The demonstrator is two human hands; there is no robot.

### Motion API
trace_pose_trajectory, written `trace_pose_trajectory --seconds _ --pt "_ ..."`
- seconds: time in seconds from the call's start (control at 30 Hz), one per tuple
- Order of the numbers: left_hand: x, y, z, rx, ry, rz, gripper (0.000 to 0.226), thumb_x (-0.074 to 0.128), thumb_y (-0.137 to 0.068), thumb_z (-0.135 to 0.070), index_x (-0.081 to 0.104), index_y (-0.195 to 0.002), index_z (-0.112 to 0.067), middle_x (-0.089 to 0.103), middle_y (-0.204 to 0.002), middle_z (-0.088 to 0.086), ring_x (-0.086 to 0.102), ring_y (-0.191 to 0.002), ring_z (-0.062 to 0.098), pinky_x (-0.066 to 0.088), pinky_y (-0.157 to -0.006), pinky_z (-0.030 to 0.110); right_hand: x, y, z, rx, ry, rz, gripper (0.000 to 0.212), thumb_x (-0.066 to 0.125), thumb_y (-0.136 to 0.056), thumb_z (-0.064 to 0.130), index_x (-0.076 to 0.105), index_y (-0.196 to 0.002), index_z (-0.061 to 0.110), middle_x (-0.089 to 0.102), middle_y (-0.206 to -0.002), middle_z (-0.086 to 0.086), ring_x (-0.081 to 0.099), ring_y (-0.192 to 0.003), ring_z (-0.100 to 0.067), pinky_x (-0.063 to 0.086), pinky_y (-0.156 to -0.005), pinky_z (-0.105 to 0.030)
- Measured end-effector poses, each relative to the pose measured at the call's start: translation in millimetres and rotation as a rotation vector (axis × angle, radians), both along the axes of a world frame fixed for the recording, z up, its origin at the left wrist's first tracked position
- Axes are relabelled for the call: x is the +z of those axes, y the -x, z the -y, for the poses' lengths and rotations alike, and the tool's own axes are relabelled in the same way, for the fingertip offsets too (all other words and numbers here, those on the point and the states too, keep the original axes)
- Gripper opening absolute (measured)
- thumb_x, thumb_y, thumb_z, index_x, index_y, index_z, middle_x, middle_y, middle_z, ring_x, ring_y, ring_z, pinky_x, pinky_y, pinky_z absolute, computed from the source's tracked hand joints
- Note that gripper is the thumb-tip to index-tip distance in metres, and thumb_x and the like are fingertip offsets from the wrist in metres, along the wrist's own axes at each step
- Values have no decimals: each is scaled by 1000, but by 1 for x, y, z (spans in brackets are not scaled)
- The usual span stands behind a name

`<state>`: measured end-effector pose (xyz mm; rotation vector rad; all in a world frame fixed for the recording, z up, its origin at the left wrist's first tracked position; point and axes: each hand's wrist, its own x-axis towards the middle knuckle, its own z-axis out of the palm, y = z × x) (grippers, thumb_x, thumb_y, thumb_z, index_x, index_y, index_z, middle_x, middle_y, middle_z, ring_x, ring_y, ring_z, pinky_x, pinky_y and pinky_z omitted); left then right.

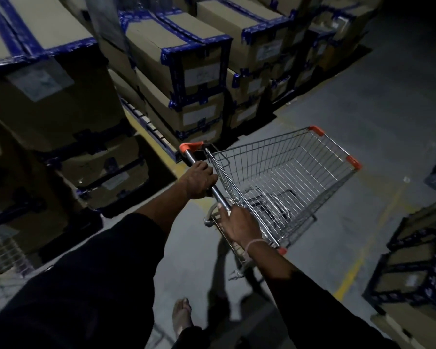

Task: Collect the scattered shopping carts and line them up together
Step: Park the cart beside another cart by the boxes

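Observation:
A wire shopping cart (295, 177) with orange corner caps stands on the grey floor in front of me, its basket empty. My left hand (199, 181) grips the upper part of the metal handle bar (218, 195). My right hand (239, 224) grips the same bar lower down, a pale band round its wrist. Both arms wear dark sleeves. Part of another wire cart (3, 255) shows at the left edge, blurred.
Stacks of cardboard boxes taped in blue (186, 71) fill the left and far side. More taped boxes (418, 263) stand at the right. A yellow floor line (355, 268) runs along the aisle. My foot (183, 314) shows below.

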<state>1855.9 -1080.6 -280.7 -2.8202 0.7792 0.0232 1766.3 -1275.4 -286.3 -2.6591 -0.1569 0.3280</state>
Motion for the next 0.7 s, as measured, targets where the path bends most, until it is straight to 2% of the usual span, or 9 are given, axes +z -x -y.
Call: trace_pose_trajectory --seconds 0.23,0.37,0.5,0.6,0.7 --pt "2 81 -1 180 -12 -36 47 60 -89 -59 56 -119 -23 60 -115 4 49 -109 26 35 -99 39 7 41 25 200 30 -6 47 37 -102 62 62 -96 22 53 -77 4 57 -77 -27 38 -66 -32" --pt "-3 128 3 265 74 -29 46 63 -88 -57 57 -117 -23 61 -118 4 49 -114 28 35 -100 41 5 57 41 339 39 33 63 35 -100 68 68 -103 14 67 -92 -8 61 -80 -32 43 -66 -34" --pt "-11 171 13 353 129 -15 45 60 -86 -64 57 -110 -26 65 -112 1 52 -111 26 35 -96 41 3 70 60 474 82 34 73 28 -96 75 67 -109 15 68 -99 -10 61 -82 -29 44 -66 -34" --pt "-15 198 21 369 150 -24 55 46 -83 -77 56 -109 -28 67 -109 -2 57 -108 25 34 -93 39 4 76 74 549 127 49 80 21 -92 82 64 -109 18 67 -95 -7 60 -78 -26 45 -65 -34" --pt "-10 228 30 347 174 -34 84 18 -73 -92 58 -108 -27 70 -100 -3 63 -99 21 34 -95 41 5 85 85 616 155 84 88 3 -84 90 61 -93 23 62 -79 1 61 -69 -24 51 -65 -35"
